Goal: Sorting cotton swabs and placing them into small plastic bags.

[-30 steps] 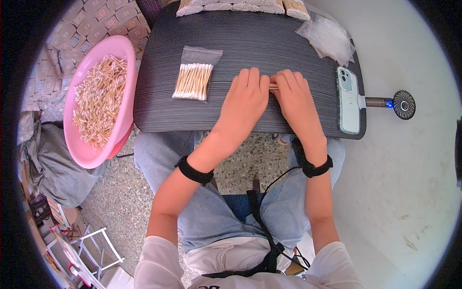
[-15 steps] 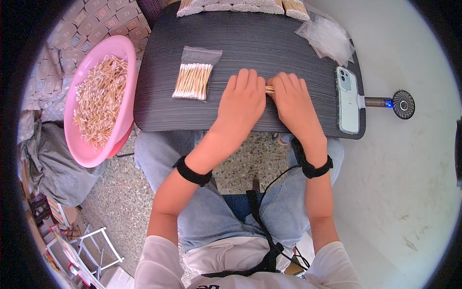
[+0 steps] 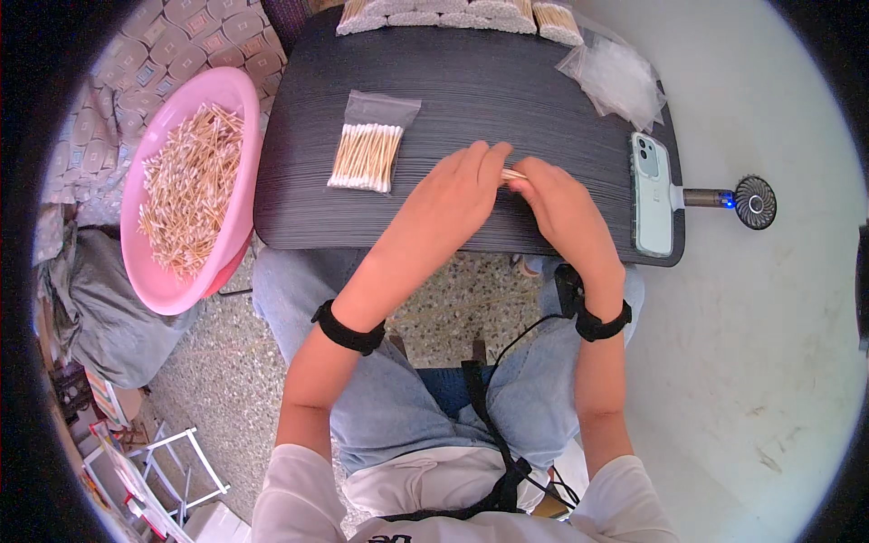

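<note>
Cotton swabs (image 3: 513,175) are gripped in both the left hand (image 3: 457,188) and right hand (image 3: 563,206), sticks peeking out between, near the dark surface's (image 3: 489,86) front edge. Filled clear bag's (image 3: 385,110) off left btw.

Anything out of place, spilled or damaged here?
No spill or damage visible. Mildly odd: the fan juts past the right edge of the table, beside the phone; the clear bags lie loosely fanned. Sticks between left hand and right hand are mostly hidden; can't judge those.
</note>
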`<state>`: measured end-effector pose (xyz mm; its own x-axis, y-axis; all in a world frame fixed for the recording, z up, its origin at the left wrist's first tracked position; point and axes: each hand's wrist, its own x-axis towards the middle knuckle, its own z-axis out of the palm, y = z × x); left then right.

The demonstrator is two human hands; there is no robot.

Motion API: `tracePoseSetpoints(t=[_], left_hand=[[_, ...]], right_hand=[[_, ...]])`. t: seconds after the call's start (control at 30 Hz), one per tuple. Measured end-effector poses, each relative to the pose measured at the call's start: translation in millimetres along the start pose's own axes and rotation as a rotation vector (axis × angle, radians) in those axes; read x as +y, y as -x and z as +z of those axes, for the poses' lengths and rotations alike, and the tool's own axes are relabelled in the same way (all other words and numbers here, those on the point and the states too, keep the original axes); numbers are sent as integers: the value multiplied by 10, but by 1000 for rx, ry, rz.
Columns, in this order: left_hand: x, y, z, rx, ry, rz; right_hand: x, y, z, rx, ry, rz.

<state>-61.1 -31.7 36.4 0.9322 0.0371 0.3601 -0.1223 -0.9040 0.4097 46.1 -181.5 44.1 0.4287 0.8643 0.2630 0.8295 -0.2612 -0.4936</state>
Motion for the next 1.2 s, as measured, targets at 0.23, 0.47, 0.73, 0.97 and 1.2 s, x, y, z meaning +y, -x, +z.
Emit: tracePoseSetpoints(t=[0.23, 0.47, 0.73, 0.97, 1.2], left_hand=[[-151, -31, -162, 433, -344, -239], [-360, 107, -114, 299, -487, -431], [-393, 84, -44, 280, -379, -247], [-341, 8, -47, 128, -134, 17], [-150, -23, -46, 331, 56, 16]], right_hand=[[88, 19, -75, 159, -99, 174], [81, -6, -35, 221, -126, 235], [91, -2, -7, 201, -123, 261], [129, -2, 46, 239, -64, 217], [149, 35, 48, 223, -11, 261]])
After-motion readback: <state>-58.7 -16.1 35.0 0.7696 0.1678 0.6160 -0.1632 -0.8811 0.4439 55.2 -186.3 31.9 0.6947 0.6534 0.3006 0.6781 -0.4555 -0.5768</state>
